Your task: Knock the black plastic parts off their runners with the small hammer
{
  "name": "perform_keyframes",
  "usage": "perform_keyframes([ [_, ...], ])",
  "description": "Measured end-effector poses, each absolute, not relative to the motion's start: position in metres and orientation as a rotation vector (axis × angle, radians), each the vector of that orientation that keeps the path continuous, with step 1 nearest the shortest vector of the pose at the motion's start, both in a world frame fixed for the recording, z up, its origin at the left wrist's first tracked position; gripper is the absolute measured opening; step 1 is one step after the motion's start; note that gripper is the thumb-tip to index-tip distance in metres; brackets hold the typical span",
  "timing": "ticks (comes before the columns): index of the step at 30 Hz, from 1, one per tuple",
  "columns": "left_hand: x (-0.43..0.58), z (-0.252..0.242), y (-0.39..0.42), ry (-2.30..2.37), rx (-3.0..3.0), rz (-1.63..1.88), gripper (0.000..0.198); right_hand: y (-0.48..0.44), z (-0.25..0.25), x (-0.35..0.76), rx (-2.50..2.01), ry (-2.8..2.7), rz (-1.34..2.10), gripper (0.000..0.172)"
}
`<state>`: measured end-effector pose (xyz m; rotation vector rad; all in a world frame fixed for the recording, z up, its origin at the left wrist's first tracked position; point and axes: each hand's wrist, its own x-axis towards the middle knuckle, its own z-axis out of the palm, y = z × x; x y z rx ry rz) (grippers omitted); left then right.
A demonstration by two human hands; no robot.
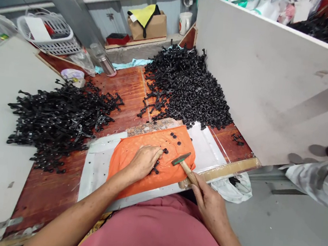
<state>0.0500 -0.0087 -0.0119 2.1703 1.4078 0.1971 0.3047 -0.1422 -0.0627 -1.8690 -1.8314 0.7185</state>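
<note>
My left hand (144, 161) is closed on a small black plastic clip (156, 167), holding it down against an orange cloth (133, 180). One round end of the clip shows by my thumb, the other below my fingers; the rest is hidden. In my right hand (210, 197) is a hammer (187, 168), gripped by its wooden handle. The hammer's head, dark with some green, hovers over or rests on the cloth to the right of the clip; I cannot tell which. A few loose black caps (174, 136) lie on the cloth beyond my left hand.
Black clips form a heap (67, 116) on the left of the red-brown table (124, 81). Farther back lies a larger pile of black parts (187, 74). A white partition (269, 79) bounds the right side. A steel bottle (104, 61) and a grey basket (48, 33) stand behind.
</note>
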Motion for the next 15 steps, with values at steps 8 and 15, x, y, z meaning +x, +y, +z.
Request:
perform_keyframes([
  [8, 0.0542, -0.0092, -0.0069, 1.44, 2.277, 0.036, 0.037, -0.1429, -0.0623, 0.3043, -1.87, -1.853, 0.679, 0.044],
  [15, 0.0569, -0.0086, -0.0064, 1.497, 2.426, -0.083, 0.035, -0.1381, -0.0539, 0.3103, -1.856, -1.893, 0.735, 0.043],
])
